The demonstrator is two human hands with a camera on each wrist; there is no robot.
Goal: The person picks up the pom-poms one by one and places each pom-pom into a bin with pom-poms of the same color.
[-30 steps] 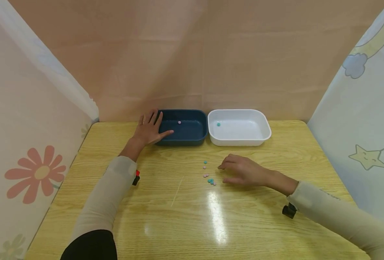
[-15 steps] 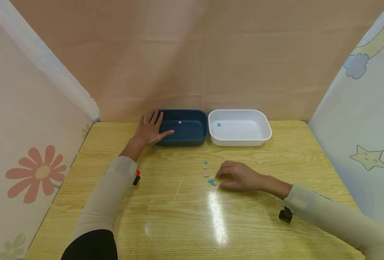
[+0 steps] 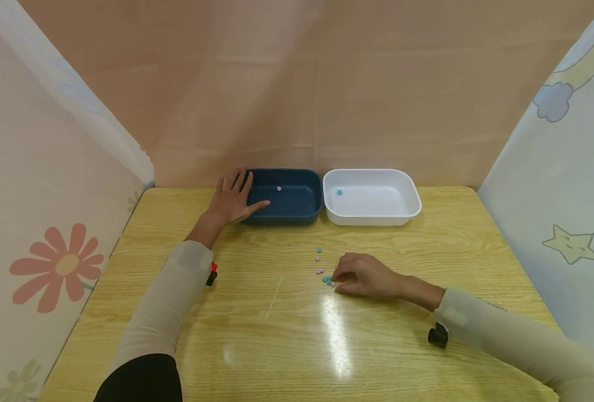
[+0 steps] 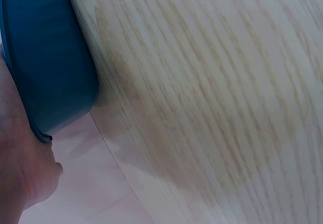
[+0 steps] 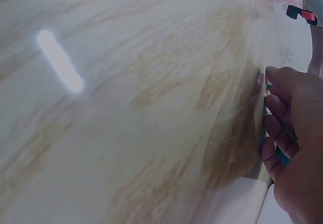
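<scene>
My left hand [image 3: 230,202] rests with spread fingers over the left rim of a dark blue tub [image 3: 289,219]; in the left wrist view it lies against the tub's wall [image 4: 55,57]. One small pink bead-like piece [image 3: 279,188] is inside that tub. On the table, my right hand [image 3: 369,276] has its thumb and forefinger at either side of a pink piece [image 3: 333,283], slightly apart. Several teal pieces [image 3: 325,280] lie touching it. Farther left and back are pink pieces [image 3: 319,271], another pink piece [image 3: 318,258] and a teal one [image 3: 319,250].
Right beside the blue tub stands a white tub [image 3: 372,220] with one teal piece [image 3: 339,192] in it. A wood-grain table [image 3: 257,346] bears everything. Printed cloth walls [image 3: 61,167] flank it, and a tan sheet [image 3: 317,84] hangs behind.
My right hand has moved left and slightly down to the small pieces, its fingers curling and the thumb nearing the pink one. The left hand stays on the blue tub.
</scene>
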